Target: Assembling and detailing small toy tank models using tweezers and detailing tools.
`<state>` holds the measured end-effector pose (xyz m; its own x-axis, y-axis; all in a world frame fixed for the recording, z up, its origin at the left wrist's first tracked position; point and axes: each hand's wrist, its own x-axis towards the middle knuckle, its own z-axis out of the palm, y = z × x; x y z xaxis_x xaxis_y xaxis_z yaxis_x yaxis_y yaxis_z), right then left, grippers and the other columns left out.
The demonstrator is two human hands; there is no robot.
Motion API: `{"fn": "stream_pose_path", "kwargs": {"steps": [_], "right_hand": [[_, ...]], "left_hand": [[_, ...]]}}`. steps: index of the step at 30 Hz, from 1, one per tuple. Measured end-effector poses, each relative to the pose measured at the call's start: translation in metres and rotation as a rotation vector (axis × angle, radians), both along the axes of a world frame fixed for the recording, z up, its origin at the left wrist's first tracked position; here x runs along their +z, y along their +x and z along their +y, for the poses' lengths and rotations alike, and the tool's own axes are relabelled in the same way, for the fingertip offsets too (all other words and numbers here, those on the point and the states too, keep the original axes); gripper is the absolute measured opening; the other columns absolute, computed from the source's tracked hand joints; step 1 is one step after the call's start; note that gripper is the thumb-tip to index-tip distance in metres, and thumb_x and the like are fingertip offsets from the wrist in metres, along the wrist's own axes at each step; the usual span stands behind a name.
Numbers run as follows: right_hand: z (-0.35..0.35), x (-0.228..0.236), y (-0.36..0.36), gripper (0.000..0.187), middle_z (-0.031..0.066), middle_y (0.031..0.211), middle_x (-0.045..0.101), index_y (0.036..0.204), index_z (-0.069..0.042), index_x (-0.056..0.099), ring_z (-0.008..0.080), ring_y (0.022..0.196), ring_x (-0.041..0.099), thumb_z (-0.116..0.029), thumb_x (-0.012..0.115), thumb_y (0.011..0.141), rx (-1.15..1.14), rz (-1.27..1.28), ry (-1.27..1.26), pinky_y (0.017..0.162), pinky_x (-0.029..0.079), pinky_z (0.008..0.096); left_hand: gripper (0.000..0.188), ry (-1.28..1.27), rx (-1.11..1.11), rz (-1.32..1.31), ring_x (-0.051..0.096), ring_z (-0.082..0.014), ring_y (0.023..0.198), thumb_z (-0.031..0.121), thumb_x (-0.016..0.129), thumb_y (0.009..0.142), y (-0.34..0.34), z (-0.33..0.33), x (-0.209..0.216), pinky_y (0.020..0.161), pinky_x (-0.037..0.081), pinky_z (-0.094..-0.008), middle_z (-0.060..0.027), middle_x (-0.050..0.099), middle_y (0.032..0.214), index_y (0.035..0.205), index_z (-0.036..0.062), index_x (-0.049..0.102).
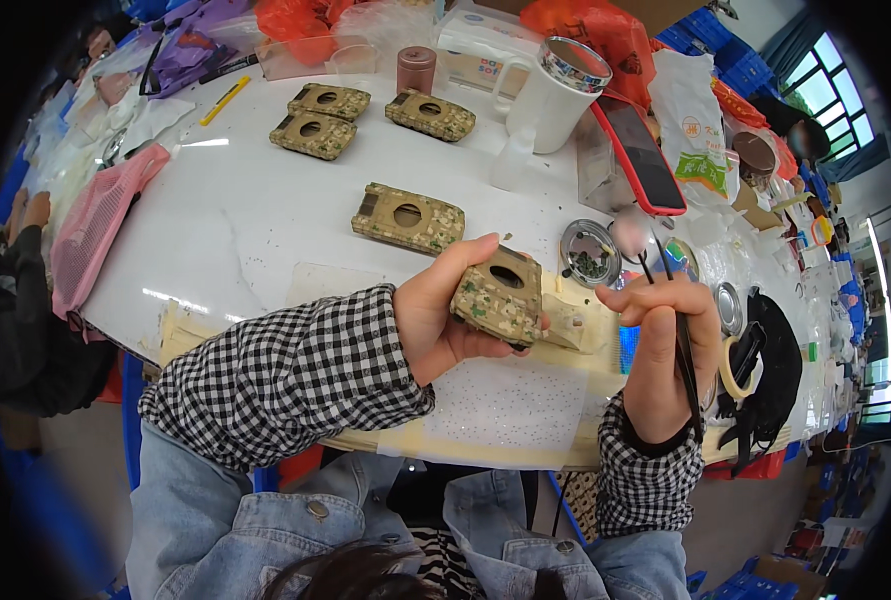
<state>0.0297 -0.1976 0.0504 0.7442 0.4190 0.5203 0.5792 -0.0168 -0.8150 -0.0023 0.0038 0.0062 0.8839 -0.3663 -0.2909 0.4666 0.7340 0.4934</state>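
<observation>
"While the left hand [433, 312] clasped the toy tank shell [500, 308], where was the right hand [657, 345]?"
"At three o'clock from it, apart, gripping black tweezers [684, 365], tips toward twelve."
"And the shell's long axis?"
"Tilted; I couldn't tell exactly."
"Beyond?"
"At two o'clock from the shell sat a round tin [567, 243] of green bits [590, 267], nearer the right hand; at ten, another shell [435, 222]."

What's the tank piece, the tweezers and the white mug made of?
Held tank piece: perhaps plastic or metal; camouflage paint looks matte. Black tweezers: probably coated metal; thin prongs, dark finish. White mug: maybe ceramic or coated metal; smooth sides, shiny silvery rim.
</observation>
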Motion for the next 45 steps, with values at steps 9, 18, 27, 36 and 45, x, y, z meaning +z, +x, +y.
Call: {"fn": "stream_pose_path", "kwargs": {"steps": [9,18,27,36,45], "right_hand": [[-0.019,0.003,-0.001,0.009,0.011,0.082,0.057,0.091,0.0,0.061,0.0181,0.078,0.055,-0.003,0.058,0.084,-0.231,-0.178,-0.339,0.072,0.042,0.0277],[-0.015,-0.01,0.001,0.023,0.0102,0.077,0.06,0.085,-0.003,0.064,0.0293,0.085,0.056,-0.001,0.072,0.065,-0.309,-0.502,-0.612,0.075,0.045,0.0358],[-0.014,-0.022,0.008,0.023,0.0084,0.078,0.061,0.083,-0.004,0.064,0.0282,0.086,0.056,-0.002,0.074,0.063,-0.289,-0.549,-0.6,0.073,0.046,0.0352],[-0.009,-0.023,0.008,0.021,0.0084,0.076,0.059,0.08,-0.004,0.063,0.0266,0.084,0.056,-0.002,0.074,0.063,-0.282,-0.542,-0.592,0.071,0.046,0.0339],[-0.008,0.001,-0.004,0.017,0.0094,0.076,0.058,0.085,-0.002,0.062,0.0237,0.078,0.056,0.001,0.07,0.07,-0.366,-0.48,-0.369,0.069,0.044,0.0302]], "left_hand": [[0.048,-0.051,0.004,0.026,0.066,-0.0252,0.075,0.041,0.039,0.092,0.002,0.002,0.0,0.063,0.058,-0.028,-0.0254,0.062,0.093,0.111,-0.0004,0.052],[0.047,-0.062,-0.011,0.058,0.066,-0.0238,0.066,0.043,0.04,0.092,0.003,0.002,0.001,0.056,0.057,-0.0237,-0.0251,0.063,0.093,0.108,0.0014,0.054],[0.046,-0.034,-0.01,0.034,0.066,-0.0239,0.068,0.043,0.041,0.091,0.002,0.002,0.0,0.061,0.057,-0.0256,-0.0251,0.062,0.094,0.11,0.0019,0.051],[0.047,-0.065,-0.03,0.034,0.067,-0.0239,0.068,0.043,0.039,0.092,0.003,0.003,-0.002,0.059,0.058,-0.0251,-0.0255,0.062,0.095,0.111,0.0021,0.051],[0.047,-0.058,-0.042,0.053,0.066,-0.0246,0.068,0.043,0.038,0.092,0.002,0.003,-0.001,0.058,0.058,-0.0249,-0.026,0.061,0.096,0.114,0.0033,0.051]]}}
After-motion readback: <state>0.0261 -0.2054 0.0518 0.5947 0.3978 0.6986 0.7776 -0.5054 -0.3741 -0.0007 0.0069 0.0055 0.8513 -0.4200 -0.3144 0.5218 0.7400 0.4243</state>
